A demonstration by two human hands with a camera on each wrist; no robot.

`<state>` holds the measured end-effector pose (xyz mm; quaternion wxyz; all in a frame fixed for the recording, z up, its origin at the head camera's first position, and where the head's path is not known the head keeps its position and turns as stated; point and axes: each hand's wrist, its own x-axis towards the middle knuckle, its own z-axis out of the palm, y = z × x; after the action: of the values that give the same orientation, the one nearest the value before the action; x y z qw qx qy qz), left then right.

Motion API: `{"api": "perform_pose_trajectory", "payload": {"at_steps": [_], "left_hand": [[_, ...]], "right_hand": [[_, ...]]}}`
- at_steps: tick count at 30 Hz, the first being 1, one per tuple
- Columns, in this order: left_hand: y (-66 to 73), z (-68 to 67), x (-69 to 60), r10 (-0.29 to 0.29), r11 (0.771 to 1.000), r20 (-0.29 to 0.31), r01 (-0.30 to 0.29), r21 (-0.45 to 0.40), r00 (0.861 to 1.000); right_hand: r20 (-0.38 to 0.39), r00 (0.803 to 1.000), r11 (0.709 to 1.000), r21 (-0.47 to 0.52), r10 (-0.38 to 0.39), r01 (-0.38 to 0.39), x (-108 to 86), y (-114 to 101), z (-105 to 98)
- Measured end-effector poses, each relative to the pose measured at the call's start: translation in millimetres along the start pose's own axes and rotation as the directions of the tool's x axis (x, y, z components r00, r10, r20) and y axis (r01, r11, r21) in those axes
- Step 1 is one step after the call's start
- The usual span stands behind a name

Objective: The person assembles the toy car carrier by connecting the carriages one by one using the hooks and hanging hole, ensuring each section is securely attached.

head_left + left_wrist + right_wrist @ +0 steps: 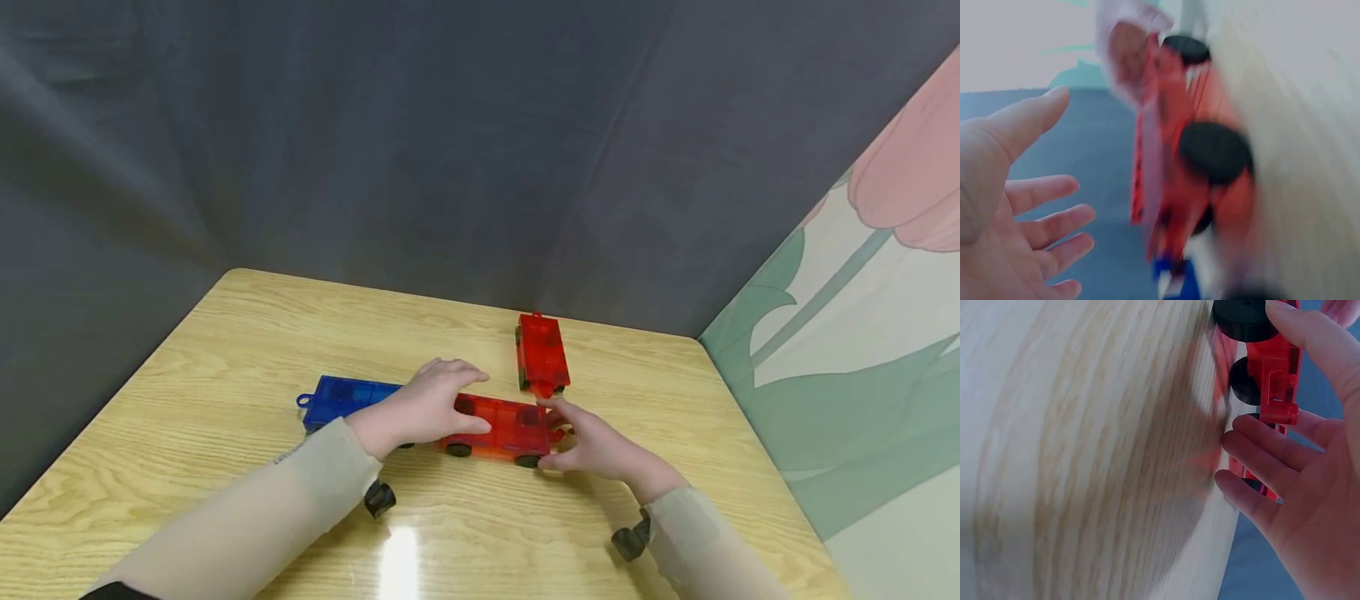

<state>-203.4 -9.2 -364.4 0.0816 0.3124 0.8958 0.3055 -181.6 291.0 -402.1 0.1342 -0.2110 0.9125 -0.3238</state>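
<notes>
A translucent red toy car base [502,425] with black wheels stands crosswise on the table. My right hand [600,442] grips its right end, thumb by the near wheel and index finger at the far corner. The other right fingers [1266,450] spread near the hook end in the right wrist view. Over the car's left end, my left hand [427,404] hovers with thumb and fingers apart; the left wrist view shows a gap between these and the car. A blue car base [341,398] adjoins on the left, the joint hidden behind my left hand.
A second red car base [543,350] stands lengthwise behind the right end of the first. The wooden table [247,333] meets a dark cloth [420,167] at the back and a flowered panel [825,375] on the right.
</notes>
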Motion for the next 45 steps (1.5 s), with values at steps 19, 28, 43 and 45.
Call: {"api": "perform_pose_trajectory", "payload": {"at_steps": [19, 28, 43, 45], "left_hand": [[21.6, 59.5, 38.3, 0.018, 1.000, 0.014, -0.018, -0.014, 1.000], [21.1, 67.4, 42.1, 0.022, 0.999, 0.021, -0.022, -0.024, 1.000], [19.2, 69.1, 41.8, 0.021, 1.000, -0.002, -0.021, -0.013, 1.000], [19.1, 70.0, 42.7, 0.021, 1.000, -0.003, -0.021, -0.015, 1.000]], "right_hand": [[-0.033, 0.999, 1.000, 0.018, -0.015, 0.015, -3.8, 2, 3], [-0.034, 0.999, 0.999, 0.026, -0.027, 0.028, -4.2, 2, 3], [0.009, 1.000, 0.996, 0.087, -0.020, 0.019, -2.7, 1, -13], [-0.013, 1.000, 0.994, 0.108, -0.008, 0.009, -0.5, 2, -22]]}}
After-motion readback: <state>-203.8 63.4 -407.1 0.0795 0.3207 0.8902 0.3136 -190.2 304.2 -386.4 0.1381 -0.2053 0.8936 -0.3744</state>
